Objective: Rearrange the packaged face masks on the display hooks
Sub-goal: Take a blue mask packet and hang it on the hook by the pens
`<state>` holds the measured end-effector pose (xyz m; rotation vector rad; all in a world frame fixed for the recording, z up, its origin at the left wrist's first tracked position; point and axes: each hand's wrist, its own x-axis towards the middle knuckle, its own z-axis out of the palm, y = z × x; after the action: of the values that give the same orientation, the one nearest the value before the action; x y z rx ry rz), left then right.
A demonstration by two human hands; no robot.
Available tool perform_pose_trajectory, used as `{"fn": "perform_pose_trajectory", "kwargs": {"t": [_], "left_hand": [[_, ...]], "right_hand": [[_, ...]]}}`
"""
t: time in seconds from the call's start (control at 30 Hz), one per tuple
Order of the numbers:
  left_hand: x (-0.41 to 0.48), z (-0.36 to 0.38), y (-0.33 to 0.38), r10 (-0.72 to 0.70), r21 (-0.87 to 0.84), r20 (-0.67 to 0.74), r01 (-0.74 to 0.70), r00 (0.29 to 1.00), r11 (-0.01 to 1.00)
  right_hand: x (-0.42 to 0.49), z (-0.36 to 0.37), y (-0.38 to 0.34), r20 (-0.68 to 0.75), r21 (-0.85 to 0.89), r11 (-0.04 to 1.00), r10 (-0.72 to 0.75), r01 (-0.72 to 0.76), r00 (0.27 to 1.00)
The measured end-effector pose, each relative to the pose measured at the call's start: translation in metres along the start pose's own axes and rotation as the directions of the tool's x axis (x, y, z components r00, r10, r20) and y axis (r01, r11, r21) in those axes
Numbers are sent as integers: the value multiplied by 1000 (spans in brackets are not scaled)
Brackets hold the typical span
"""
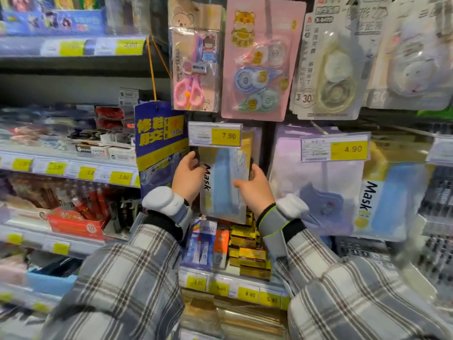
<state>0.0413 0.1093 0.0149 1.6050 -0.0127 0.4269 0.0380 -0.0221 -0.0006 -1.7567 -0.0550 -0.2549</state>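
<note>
A clear mask packet (224, 185) with a blue mask and the word "Mask" hangs under the 7.90 price tag (215, 137). My left hand (187, 175) grips its left edge, thumb on the front. My right hand (255, 186) holds its right edge, fingers curled round it. More packets hang behind it on the same hook. To the right, under the 4.90 tag (335, 149), hang a lilac mask packet (316, 192) and another blue "Mask" packet (389, 200).
Above hang a scissors card (193, 57), a pink correction-tape card (262, 60) and white tape cards (331, 60). A blue glue sign (159, 136) dangles just left of my left hand. Shelves of stationery lie left and below, with yellow boxes (247, 249) under the packet.
</note>
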Motion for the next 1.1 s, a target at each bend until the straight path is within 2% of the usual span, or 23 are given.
{"fn": "perform_pose_trajectory", "kwargs": {"t": [0.17,0.33,0.77,0.97,1.1], "left_hand": [[15,5,1,100,-3,78,-100,992,995],[31,3,-11,80,65,135,-89,988,994],[1,-12,-9,136,58,110,-143,985,988],[-20,-22,-1,161,58,86,-167,983,984],[-28,-28,3,94,12,17,-94,995,996]], "right_hand": [[16,14,9,-27,-6,1000,16,-16,1000],[39,23,29,-77,-14,1000,-22,21,997],[6,21,11,-64,-67,998,-24,20,998],[-26,13,-4,-60,4,999,-36,36,998],[-36,3,-8,-108,87,993,-65,75,992]]}}
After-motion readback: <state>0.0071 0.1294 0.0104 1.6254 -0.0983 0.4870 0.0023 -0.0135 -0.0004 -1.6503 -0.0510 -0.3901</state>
